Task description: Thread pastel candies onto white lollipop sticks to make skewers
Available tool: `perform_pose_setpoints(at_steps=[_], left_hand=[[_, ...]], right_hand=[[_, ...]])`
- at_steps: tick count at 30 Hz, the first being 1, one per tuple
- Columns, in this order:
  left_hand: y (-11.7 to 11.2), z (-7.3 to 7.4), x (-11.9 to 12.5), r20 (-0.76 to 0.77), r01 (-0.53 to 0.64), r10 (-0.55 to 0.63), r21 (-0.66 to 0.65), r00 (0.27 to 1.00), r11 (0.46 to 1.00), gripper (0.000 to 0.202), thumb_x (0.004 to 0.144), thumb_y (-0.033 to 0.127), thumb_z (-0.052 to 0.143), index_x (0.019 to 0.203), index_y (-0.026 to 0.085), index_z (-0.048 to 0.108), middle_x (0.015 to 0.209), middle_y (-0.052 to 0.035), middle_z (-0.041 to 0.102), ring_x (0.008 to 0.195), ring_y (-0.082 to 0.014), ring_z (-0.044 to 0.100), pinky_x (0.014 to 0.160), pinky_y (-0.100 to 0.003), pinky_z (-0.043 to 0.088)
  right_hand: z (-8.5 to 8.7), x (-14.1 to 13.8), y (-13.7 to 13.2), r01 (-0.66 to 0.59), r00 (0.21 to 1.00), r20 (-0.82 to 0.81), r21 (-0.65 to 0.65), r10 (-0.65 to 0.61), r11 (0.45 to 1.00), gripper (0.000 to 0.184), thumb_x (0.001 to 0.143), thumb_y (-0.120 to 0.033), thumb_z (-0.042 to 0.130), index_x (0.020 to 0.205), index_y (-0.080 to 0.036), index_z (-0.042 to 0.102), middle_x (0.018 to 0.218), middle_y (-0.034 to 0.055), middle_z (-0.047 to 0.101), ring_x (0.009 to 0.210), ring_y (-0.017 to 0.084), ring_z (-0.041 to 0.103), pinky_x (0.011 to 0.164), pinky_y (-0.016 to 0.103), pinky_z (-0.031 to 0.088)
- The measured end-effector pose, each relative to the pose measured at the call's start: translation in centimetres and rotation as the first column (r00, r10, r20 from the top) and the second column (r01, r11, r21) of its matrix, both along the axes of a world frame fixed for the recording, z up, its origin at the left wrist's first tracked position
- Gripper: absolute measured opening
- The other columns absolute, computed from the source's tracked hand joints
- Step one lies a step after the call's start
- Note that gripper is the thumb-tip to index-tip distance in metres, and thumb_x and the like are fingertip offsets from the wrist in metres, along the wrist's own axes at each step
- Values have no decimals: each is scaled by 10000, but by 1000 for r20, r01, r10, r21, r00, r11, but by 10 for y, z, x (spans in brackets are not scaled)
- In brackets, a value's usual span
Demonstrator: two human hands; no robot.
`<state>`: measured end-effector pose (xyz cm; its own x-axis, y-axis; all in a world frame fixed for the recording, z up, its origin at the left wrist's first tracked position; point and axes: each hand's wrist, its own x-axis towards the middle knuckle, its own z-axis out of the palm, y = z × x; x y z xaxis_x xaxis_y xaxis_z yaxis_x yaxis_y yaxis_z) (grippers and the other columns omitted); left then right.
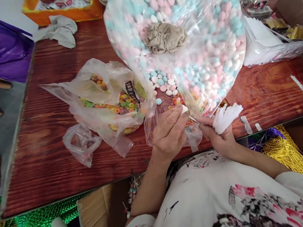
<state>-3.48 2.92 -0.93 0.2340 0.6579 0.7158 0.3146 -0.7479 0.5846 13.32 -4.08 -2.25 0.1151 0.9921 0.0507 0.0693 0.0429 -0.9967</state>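
My left hand (168, 133) pinches a white bead (184, 109) between thumb and fingers. My right hand (221, 139) grips a bundle of white strands (227, 117), whose ends fan out to the right. From its fingertips a thin white strand (195, 120) reaches to the bead; whether it passes through cannot be made out. Under and beyond my left hand, loose pastel beads (164, 82) and small multicoloured ring beads (176, 100) lie at the mouth of a large clear bag (211, 58) of pink, blue and white beads. A smaller bag (83, 101) of ring beads lies left.
A beige crumpled cloth (165, 37) rests on the large bag. A clear bin (282, 52) stands right, an orange box (64, 16) and grey cloth (59, 30) back left. A small plastic bag (83, 143) and white scraps (245, 124) lie on the wooden table (46, 160).
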Motion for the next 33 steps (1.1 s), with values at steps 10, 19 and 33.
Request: perform_pose_setpoints(at_steps=[10, 19, 33], left_hand=[[-10, 7, -1, 72, 114, -104, -164, 992, 980, 364, 903, 159, 638, 1238, 293, 681, 1222, -67, 727, 1095, -229, 707, 959, -403, 585], [-11, -27, -36, -477, -220, 12, -382, 879, 898, 130, 861, 196, 651, 957, 164, 733, 843, -58, 688, 730, -168, 646, 712, -298, 548], [-16, -38, -43, -706, -415, 73, -327, 704, 849, 196, 885, 325, 646, 982, 159, 681, 987, -92, 607, 880, -226, 598, 807, -362, 514]], right_hand=[[25, -1, 30, 0, 992, -124, 84, 11, 996, 223, 898, -389, 640, 817, -189, 694, 567, -47, 466, 498, 77, 390, 488, 235, 371], [24, 41, 13, 37, 994, -101, -24, -39, 999, 162, 879, -327, 675, 797, -190, 645, 529, -62, 457, 452, 73, 385, 429, 233, 311], [3, 41, -7, -142, 988, 56, -34, 143, 989, 135, 913, -301, 631, 826, -201, 655, 589, -36, 485, 521, 100, 425, 467, 244, 352]])
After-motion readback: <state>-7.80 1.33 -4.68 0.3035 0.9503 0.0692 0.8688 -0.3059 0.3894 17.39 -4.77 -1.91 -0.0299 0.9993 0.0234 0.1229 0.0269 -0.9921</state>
